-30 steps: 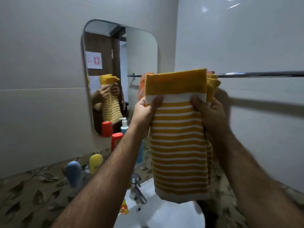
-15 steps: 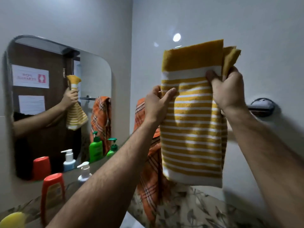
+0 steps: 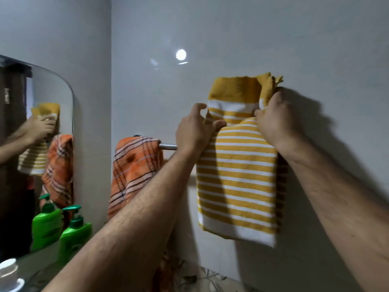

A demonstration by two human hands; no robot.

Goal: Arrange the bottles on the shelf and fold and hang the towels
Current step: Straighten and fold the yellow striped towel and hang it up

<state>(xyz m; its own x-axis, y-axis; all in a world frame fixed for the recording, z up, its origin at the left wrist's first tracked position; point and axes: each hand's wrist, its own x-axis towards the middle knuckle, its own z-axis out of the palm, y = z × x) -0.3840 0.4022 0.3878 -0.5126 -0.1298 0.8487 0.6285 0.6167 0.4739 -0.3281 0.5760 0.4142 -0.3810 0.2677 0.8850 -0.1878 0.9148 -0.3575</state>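
A folded yellow towel with white stripes (image 3: 236,175) hangs flat against the right wall, its plain yellow top edge sticking up. My left hand (image 3: 194,131) pinches its upper left edge between thumb and fingers. My right hand (image 3: 273,119) grips its upper right corner, bunching the cloth. A chrome towel rail (image 3: 167,146) shows only as a short stretch left of my left hand; the rest is hidden behind hand and towel. An orange checked towel (image 3: 134,171) hangs over the rail's left end. A green pump bottle (image 3: 74,232) stands on the counter by the mirror.
A mirror (image 3: 35,144) on the left wall reflects the towels, my hand and the green bottle. A white pump bottle top (image 3: 9,268) shows at the bottom left corner. The leaf-patterned counter (image 3: 202,279) runs along the wall below the towels.
The view has swung right and closer to the wall. Both hands carried the yellow towel to the wall at rail height, beside the orange towel. My left hand went from touching it to pinching it.
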